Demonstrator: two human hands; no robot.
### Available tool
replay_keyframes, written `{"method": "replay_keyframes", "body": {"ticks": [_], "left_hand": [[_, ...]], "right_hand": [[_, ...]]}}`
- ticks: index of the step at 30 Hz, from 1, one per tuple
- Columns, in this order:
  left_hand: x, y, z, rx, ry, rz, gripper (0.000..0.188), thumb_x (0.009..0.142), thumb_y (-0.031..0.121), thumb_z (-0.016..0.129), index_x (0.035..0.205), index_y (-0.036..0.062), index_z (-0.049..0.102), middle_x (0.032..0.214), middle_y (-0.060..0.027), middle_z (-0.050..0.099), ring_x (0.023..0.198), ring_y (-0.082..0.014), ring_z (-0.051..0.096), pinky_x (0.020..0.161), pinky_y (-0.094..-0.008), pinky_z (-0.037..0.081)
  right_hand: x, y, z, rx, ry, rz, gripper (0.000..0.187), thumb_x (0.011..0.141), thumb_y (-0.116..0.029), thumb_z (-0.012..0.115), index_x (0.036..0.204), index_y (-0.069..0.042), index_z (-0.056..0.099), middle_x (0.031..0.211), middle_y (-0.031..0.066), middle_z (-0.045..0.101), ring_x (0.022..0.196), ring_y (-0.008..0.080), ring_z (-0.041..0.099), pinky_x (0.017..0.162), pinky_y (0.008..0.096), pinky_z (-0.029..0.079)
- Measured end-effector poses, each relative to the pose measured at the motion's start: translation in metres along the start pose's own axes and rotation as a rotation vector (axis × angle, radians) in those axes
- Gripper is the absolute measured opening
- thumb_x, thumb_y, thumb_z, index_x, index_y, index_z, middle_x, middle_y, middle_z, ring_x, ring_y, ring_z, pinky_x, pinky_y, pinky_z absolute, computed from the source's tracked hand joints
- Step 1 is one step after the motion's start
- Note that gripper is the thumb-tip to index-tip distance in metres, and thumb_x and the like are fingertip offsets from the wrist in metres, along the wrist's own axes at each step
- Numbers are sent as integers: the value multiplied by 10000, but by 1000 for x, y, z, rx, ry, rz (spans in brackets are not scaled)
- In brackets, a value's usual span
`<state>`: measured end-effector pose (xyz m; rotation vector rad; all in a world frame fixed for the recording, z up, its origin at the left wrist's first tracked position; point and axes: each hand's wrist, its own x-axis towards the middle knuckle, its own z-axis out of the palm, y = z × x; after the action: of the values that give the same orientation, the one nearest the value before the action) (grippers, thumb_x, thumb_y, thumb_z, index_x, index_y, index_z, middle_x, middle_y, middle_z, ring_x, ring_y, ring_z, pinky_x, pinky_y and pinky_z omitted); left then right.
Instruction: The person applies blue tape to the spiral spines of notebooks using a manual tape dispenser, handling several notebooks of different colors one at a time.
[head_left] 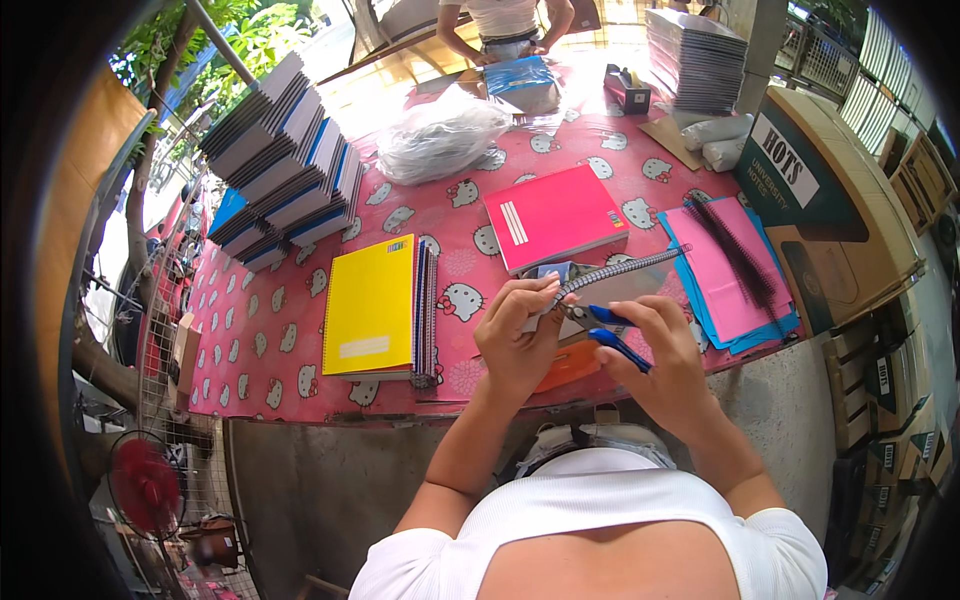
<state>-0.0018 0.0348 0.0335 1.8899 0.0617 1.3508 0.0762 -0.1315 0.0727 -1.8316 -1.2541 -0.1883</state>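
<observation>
My left hand (518, 330) is closed on a notebook near one end of its spiral binding (630, 264). The dark coil slants up and to the right from my fingers, and a greyish cover (655, 287) shows below it. In my right hand (660, 345) are pliers with blue handles (626, 350), their handles spread apart. Their metal jaws meet the coil end beside my left fingertips; whether they grip the wire is too small to tell. Left of my hands is a stack of spiral notebooks with a yellow cover (370, 305). Beyond them lies a pink-red notebook stack (555, 215).
Pink and blue sheets (705, 265) carry loose black coils (738, 255) at right, beside a large carton (830, 190). Tall notebook stacks (290, 165) stand far left, clear plastic (440, 140) at the back. An orange object (570, 366) lies under my hands. Another person (500, 25) works opposite.
</observation>
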Motion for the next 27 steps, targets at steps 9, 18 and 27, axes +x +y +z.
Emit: {"method": "replay_keyframes", "body": {"ticks": [9,18,27], "left_hand": [[-6,1,-3,-31,-24,30,200,720,-146,697,857,-31,607,941,-165,648,891,-202,665,779,-318,579],[32,9,-81,167,436,-97,174,811,155,749,887,37,645,840,-29,657,668,-72,533,609,-211,433],[158,17,-228,618,428,491,356,904,97,582,572,41,466,496,39,397,442,-45,382,443,-221,312]], "right_hand": [[5,23,-10,949,-502,614,325,887,-252,641,1084,5,611,932,103,634,847,219,621,706,343,495],[-33,136,-9,92,292,507,313,842,-238,693,1054,-13,646,910,93,662,817,167,604,749,306,467],[-44,256,7,-663,91,403,438,725,-386,752,987,-49,650,1263,180,514,1182,362,478,997,495,361]]}}
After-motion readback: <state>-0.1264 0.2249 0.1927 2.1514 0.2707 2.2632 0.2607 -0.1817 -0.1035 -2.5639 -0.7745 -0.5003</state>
